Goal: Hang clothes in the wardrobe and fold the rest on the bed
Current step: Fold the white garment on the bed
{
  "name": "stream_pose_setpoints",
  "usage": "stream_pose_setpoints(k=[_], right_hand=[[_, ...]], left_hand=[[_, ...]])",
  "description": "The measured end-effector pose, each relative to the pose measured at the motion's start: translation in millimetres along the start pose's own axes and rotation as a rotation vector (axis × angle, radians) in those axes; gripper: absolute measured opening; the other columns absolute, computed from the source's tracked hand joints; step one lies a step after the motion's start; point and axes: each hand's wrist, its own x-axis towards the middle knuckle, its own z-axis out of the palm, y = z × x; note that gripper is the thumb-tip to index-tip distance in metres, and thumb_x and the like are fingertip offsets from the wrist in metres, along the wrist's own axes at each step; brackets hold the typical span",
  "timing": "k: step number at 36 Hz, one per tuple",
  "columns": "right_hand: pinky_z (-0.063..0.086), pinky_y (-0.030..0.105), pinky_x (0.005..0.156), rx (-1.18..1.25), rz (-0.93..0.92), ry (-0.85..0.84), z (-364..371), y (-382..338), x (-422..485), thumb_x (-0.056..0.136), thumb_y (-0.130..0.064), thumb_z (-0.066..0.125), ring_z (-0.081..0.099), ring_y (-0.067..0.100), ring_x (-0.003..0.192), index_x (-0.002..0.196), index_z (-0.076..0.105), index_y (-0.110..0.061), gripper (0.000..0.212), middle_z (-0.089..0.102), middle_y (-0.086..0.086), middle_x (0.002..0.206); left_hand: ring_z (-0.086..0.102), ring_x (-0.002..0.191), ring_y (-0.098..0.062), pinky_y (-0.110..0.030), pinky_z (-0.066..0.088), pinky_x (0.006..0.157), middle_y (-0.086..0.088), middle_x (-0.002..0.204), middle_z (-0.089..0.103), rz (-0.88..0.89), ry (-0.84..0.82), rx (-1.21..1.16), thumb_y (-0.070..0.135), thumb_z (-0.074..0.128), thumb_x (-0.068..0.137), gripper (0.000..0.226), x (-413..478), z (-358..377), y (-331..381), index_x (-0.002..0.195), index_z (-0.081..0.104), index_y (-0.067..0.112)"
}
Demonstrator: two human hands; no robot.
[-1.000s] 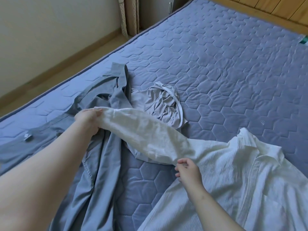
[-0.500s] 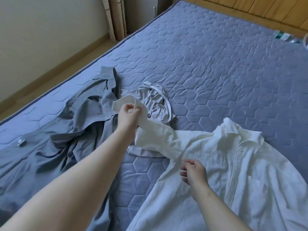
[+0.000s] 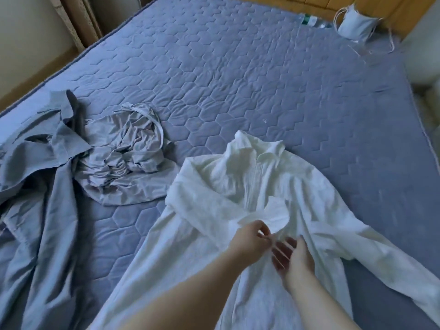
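White shirt (image 3: 214, 177) lies front-up on the bed (image 3: 262, 79), collar away from the person. Change over the last second: the sleeve (image 3: 200, 210) that was stretched out to the left is now folded across the chest, with its cuff (image 3: 273, 215) landed mid-front. Left hand (image 3: 250, 241) still pinches the cuff edge, narrow grip. Right hand (image 3: 292, 258) has flat, relaxed fingers on the shirt front just beside it, holding nothing. So fold one of the shirt looks done. The other sleeve (image 3: 381, 253) still trails out right, likely next. Blue-grey garment (image 3: 35, 186) and crumpled grey garment (image 3: 123, 163) sit untouched to the left, well apart from the hands.
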Motion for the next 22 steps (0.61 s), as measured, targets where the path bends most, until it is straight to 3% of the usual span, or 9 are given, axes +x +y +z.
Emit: stream_pose_setpoints(k=[3,6,9,12,15,19,22], right_hand=[[0.042,0.03,0.061,-0.009,0.071,0.002,-34,6,14,0.097,-0.048,0.035,0.057,0.023,0.07,0.084,0.055,-0.017,0.039,0.061,0.008,0.085],[0.043,0.031,0.063,-0.032,0.141,-0.017,-54,16,24,0.096,-0.052,0.037,0.057,0.022,0.071,0.088,0.055,-0.018,0.039,0.062,0.007,0.086],[0.044,0.035,0.072,-0.071,0.191,-0.067,-63,27,31,0.094,-0.053,0.041,0.06,0.023,0.079,0.089,0.059,-0.018,0.039,0.064,0.007,0.09],[0.045,0.036,0.08,-0.083,0.229,-0.131,-61,31,34,0.09,-0.055,0.047,0.062,0.024,0.091,0.09,0.064,-0.016,0.042,0.067,0.007,0.092],[0.052,0.034,0.072,-0.093,0.24,-0.162,-53,26,38,0.083,-0.055,0.057,0.064,0.026,0.096,0.097,0.064,-0.021,0.037,0.067,0.007,0.098],[0.048,0.03,0.061,-0.239,0.141,-0.208,-44,25,49,0.083,-0.036,0.064,0.062,0.028,0.103,0.114,0.058,-0.026,0.033,0.065,0.004,0.111],[0.044,0.029,0.06,-0.308,0.085,-0.189,-41,23,54,0.089,-0.014,0.056,0.06,0.023,0.08,0.115,0.053,-0.026,0.028,0.063,0.005,0.092]], left_hand=[[0.05,0.063,-0.009,-0.016,0.037,0.052,0.014,0.071,0.05,-0.008,-0.039,0.2,0.011,0.052,0.088,0.031,4,28,-17,0.066,0.044,0.031],[0.054,0.083,-0.012,-0.02,0.043,0.067,0.012,0.081,0.055,-0.024,-0.068,0.346,0.012,0.051,0.089,0.028,4,47,-30,0.07,0.048,0.033],[0.058,0.097,-0.013,-0.024,0.046,0.082,0.004,0.106,0.064,-0.037,-0.105,0.444,0.012,0.052,0.089,0.014,3,57,-39,0.095,0.063,0.02],[0.056,0.09,-0.011,-0.023,0.045,0.083,0.006,0.104,0.063,-0.037,-0.12,0.485,0.014,0.056,0.088,0.016,4,61,-43,0.101,0.064,0.017],[0.051,0.081,-0.008,-0.018,0.042,0.076,0.01,0.092,0.058,-0.05,-0.17,0.486,0.012,0.059,0.086,0.016,4,61,-42,0.101,0.066,0.015],[0.051,0.074,-0.002,-0.008,0.04,0.066,0.009,0.092,0.059,-0.044,-0.162,0.465,0.013,0.061,0.087,0.017,9,55,-43,0.103,0.067,0.012],[0.053,0.08,-0.006,-0.012,0.044,0.072,0.001,0.096,0.064,-0.046,-0.174,0.442,0.015,0.063,0.087,0.019,14,51,-42,0.105,0.068,0.01]])
